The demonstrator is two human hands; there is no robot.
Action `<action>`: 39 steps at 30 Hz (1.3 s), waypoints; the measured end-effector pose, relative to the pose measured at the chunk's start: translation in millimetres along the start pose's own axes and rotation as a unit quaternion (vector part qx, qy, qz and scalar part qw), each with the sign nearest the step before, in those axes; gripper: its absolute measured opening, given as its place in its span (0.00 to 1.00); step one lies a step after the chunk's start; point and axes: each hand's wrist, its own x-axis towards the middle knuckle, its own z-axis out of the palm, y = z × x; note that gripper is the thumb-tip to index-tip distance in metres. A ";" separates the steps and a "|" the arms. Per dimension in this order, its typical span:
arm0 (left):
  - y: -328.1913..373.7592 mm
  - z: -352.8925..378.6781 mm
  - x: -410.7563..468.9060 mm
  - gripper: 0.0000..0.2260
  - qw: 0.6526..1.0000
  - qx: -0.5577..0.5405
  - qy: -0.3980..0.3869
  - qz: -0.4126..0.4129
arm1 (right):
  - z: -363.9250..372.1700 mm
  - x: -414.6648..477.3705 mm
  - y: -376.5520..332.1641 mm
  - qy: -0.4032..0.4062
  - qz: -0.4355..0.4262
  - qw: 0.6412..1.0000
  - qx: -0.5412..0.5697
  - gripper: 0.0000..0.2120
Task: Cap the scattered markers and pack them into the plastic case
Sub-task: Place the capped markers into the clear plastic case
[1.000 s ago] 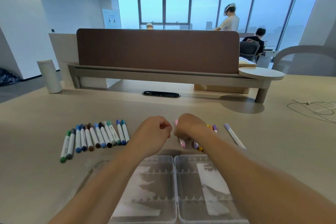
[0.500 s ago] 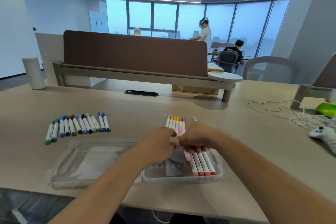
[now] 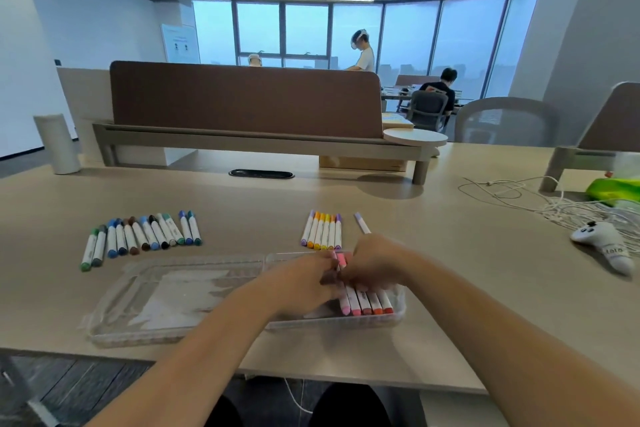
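Note:
The clear plastic case (image 3: 138,334) lies open in front of me, its left half bare. Several pink, red and orange capped markers (image 3: 363,303) lie side by side in its right half. Over that half my left hand (image 3: 304,284) and my right hand (image 3: 375,263) meet, both closed on a pink marker (image 3: 341,258) that points away from me. A row of blue, green and brown markers (image 3: 142,236) lies at the left. A shorter row of yellow, orange and purple markers (image 3: 322,230) sits beyond the case. A single lilac marker (image 3: 362,224) lies just past my right hand.
A white game controller (image 3: 602,246) and tangled white cables (image 3: 554,204) lie at the right, with a green object (image 3: 613,187) behind them. A white cylinder (image 3: 57,146) stands far left. A brown divider (image 3: 242,100) crosses the back. The table's front edge runs just below the case.
My hands have come back from the loose markers beyond the case to its right half, holding the pink marker. Markers now lie in that half. The view has pulled back.

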 end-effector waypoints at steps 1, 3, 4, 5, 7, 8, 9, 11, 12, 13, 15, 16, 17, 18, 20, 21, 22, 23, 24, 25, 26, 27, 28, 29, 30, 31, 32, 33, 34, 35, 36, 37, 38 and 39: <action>1.9 -1.6 -1.6 0.19 1.000 -0.003 -0.003 0.006 | -0.5 0.3 0.5 -0.002 0.002 1.000 -0.006 0.18; 2.7 -2.5 -2.5 0.18 1.000 -0.020 -0.009 0.005 | -1.2 1.0 -0.3 -0.009 0.005 1.000 -0.025 0.18; 2.2 -2.4 -1.8 0.18 1.000 -0.029 -0.008 0.004 | -1.8 1.0 -1.5 -0.014 0.008 0.999 -0.033 0.18; 2.0 -1.6 -1.4 0.17 0.999 -0.032 -0.006 0.002 | -2.3 1.0 -2.5 -0.019 0.012 0.999 -0.039 0.18; 2.5 -0.6 -1.7 0.17 0.999 -0.032 0.003 0.003 | -3.2 2.2 -4.7 -0.032 0.016 0.998 -0.051 0.19; 1.7 0.5 -1.0 0.17 0.999 -0.037 0.008 0.003 | -3.6 2.7 -5.9 -0.038 0.017 0.997 -0.058 0.19; 1.0 1.2 -0.8 0.17 0.999 -0.043 0.010 0.001 | -3.7 3.1 -6.9 -0.043 0.017 0.997 -0.063 0.19; 0.0 1.2 0.1 0.17 0.999 -0.045 0.014 0.000 | -4.3 4.4 -8.5 -0.053 0.019 0.996 -0.071 0.19; -0.6 1.2 1.5 0.18 0.999 -0.039 0.014 -0.001 | -4.8 4.9 -9.0 -0.057 0.018 0.995 -0.077 0.19; -0.7 0.7 2.8 0.19 0.999 -0.032 0.012 -0.003 | -5.1 5.3 -9.4 -0.058 0.016 0.995 -0.081 0.19; 0.2 -2.7 5.1 0.19 1.000 -0.020 0.004 -0.005 | -7.1 7.2 -9.2 -0.059 0.011 0.995 -0.080 0.18; 0.7 -5.6 6.6 0.19 1.000 -0.019 0.001 -0.007 | -8.8 7.9 -8.9 -0.065 0.010 0.995 -0.077 0.18; 0.3 -8.9 8.8 0.19 1.000 -0.025 -0.003 -0.015 | -10.7 9.0 -8.3 -0.071 0.008 0.995 -0.072 0.18; -0.6 -13.0 11.2 0.19 0.999 -0.031 0.000 -0.021 | -12.9 10.4 -8.3 -0.074 0.007 0.995 -0.065 0.18; -4.7 -21.8 18.4 0.16 0.999 -0.016 0.029 -0.035 | -16.4 17.6 -7.5 -0.057 0.000 0.998 -0.038 0.19; -7.5 -25.8 22.6 0.14 0.997 -0.011 0.058 -0.041 | -17.4 23.1 -7.7 -0.043 -0.005 0.999 -0.023 0.19; -11.0 -29.1 28.0 0.12 0.995 -0.016 0.089 -0.044 | -17.5 31.0 -7.2 -0.023 -0.005 1.000 -0.018 0.18; -14.1 -32.3 33.6 0.10 0.992 -0.028 0.115 -0.044 | -17.5 40.6 -7.7 0.002 -0.003 1.000 -0.025 0.17; -16.5 -35.0 38.6 0.09 0.990 -0.038 0.131 -0.044 | -17.3 51.3 -8.0 0.034 0.003 0.999 -0.029 0.16; -18.3 -37.7 44.1 0.09 0.988 -0.046 0.138 -0.046 | -17.9 62.4 -8.4 0.060 0.011 0.998 -0.023 0.13; -20.0 -40.3 49.8 0.08 0.987 -0.052 0.142 -0.048 | -18.9 73.6 -9.4 0.079 0.022 0.996 -0.021 0.11; -21.9 -42.2 55.8 0.08 0.987 -0.057 0.144 -0.050 | -20.3 82.4 -11.7 0.086 0.033 0.995 -0.030 0.11; -23.6 -43.5 61.7 0.08 0.986 -0.064 0.147 -0.053 | -21.9 89.4 -13.9 0.088 0.047 0.994 -0.040 0.12; -25.1 -44.4 67.1 0.09 0.984 -0.073 0.150 -0.055 | -22.8 96.6 -14.8 0.090 0.056 0.993 -0.045 0.13; -26.5 -44.9 72.4 0.09 0.983 -0.083 0.153 -0.056 | -24.2 102.2 -16.0 0.090 0.064 0.993 -0.046 0.12; -27.6 -45.0 76.5 0.10 0.981 -0.093 0.158 -0.058 | -25.1 106.6 -17.2 0.090 0.070 0.992 -0.047 0.12; -28.8 -44.9 80.3 0.10 0.979 -0.102 0.163 -0.060 | -24.9 110.9 -16.9 0.090 0.073 0.992 -0.052 0.12; -29.8 -45.1 82.8 0.10 0.977 -0.111 0.169 -0.062 | -24.6 114.8 -17.9 0.091 0.074 0.991 -0.064 0.12; -31.1 -45.0 84.8 0.10 0.975 -0.120 0.174 -0.064 | -23.7 118.3 -18.6 0.085 0.078 0.990 -0.076 0.13; -32.3 -45.0 86.6 0.10 0.974 -0.130 0.177 -0.065 | -22.7 121.9 -19.0 0.077 0.080 0.990 -0.084 0.13; -33.8 -44.7 87.9 0.10 0.972 -0.141 0.177 -0.065 | -21.6 125.7 -19.3 0.070 0.081 0.991 -0.085 0.13; -35.2 -44.4 88.6 0.10 0.970 -0.153 0.174 -0.066 | -20.7 129.2 -19.4 0.065 0.081 0.991 -0.083 0.13; -36.8 -44.0 89.0 0.10 0.969 -0.165 0.173 -0.068 | -20.0 132.3 -19.2 0.066 0.081 0.992 -0.078 0.13; -37.9 -43.7 88.5 0.10 0.968 -0.170 0.173 -0.069 | -19.5 134.2 -18.6 0.070 0.080 0.992 -0.070 0.12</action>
